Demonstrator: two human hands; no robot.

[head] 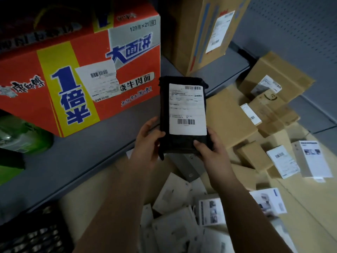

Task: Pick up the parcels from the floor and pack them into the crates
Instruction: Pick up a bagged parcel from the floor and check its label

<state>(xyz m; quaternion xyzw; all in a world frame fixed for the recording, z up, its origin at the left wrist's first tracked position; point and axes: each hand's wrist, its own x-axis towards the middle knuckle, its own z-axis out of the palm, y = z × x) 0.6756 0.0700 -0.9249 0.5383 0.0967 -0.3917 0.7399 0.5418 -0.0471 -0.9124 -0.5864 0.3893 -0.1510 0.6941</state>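
A black soft parcel (182, 143) with a white shipping label facing me is held up in front of the shelf. My left hand (148, 141) grips its lower left edge, thumb on the front. Its lower right corner sits in the grip of my right hand (213, 152), thumb on the front face. Below lie several parcels: brown cardboard boxes (253, 156) and white boxes (173, 196) heaped on the floor. A dark mesh crate (34, 234) shows at the bottom left.
A grey shelf (76, 154) carries a big orange noodle carton (80, 70), a tall brown carton (200, 30) and a green item (20, 136) at the left. A grey perforated wall (295, 24) stands at the right.
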